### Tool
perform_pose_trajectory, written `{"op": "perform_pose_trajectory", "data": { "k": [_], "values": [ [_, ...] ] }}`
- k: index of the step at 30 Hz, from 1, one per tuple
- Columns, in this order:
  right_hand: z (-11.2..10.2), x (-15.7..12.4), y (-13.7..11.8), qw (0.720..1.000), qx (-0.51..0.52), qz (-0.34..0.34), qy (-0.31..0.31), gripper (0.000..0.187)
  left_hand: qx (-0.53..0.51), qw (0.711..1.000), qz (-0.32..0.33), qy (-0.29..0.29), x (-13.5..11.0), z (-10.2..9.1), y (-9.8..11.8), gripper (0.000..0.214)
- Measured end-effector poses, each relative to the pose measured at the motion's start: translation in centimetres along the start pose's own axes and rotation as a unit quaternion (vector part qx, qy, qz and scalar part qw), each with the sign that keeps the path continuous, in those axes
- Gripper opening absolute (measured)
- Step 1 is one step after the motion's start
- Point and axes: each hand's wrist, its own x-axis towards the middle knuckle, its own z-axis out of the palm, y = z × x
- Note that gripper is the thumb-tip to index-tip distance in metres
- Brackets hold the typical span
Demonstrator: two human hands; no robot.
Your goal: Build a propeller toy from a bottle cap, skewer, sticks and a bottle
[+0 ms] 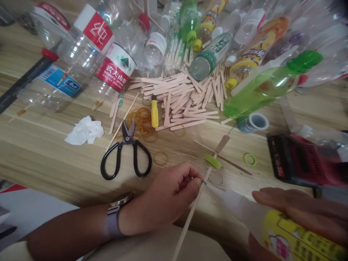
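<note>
My left hand [170,195] is closed in a pinch at the neck of a clear plastic bottle with a yellow label [288,235], right where a thin wooden stick [190,215] crosses it. What the fingertips pinch is too small to make out. A watch sits on that wrist. My right hand [301,208] lies over the bottle's body with fingers wrapped round it, holding it on its side at the table's near edge. A green bottle cap [212,161] is threaded on a stick just beyond my left fingers.
Black scissors [126,152], rubber bands [141,121], a yellow-handled screwdriver [154,112] and a pile of flat wooden sticks [182,98] lie mid-table. Several empty bottles [114,61] crowd the back. A tape roll [252,122], red tool [299,159] and crumpled tissue [85,130] are nearby.
</note>
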Motion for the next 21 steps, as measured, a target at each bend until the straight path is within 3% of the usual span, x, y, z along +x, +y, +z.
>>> {"op": "perform_pose_trajectory", "data": {
  "k": [3,5,7,10,16,19,21],
  "values": [
    [-0.7,0.3,0.8,0.995,-0.040,-0.077,-0.042,0.082,0.001,1.000,-0.001,-0.003,-0.1,0.0,0.1,0.012],
    [-0.9,0.6,0.9,0.992,-0.032,-0.092,-0.079,0.075,-0.002,1.000,-0.005,-0.006,-0.1,0.0,0.1,0.013],
    [-0.8,0.6,0.7,0.995,-0.062,-0.052,-0.054,0.070,-0.001,1.000,-0.007,-0.007,-0.2,0.0,0.2,0.013],
    [-0.5,0.1,0.3,0.996,-0.071,-0.046,-0.036,0.077,0.000,1.000,-0.008,-0.008,-0.3,0.0,0.2,0.013],
    [-0.3,-0.5,0.4,0.999,-0.038,-0.018,-0.033,0.064,0.007,1.000,-0.001,-0.006,-0.2,0.1,0.0,0.013],
    [-0.5,-0.1,0.5,0.999,-0.018,0.018,-0.023,0.047,0.002,1.000,-0.001,-0.006,-0.1,0.1,-0.1,0.013],
    [-0.6,0.4,0.5,0.999,0.008,-0.002,-0.037,0.047,0.002,1.000,0.002,-0.005,-0.1,0.0,-0.1,0.012]
  ]
}}
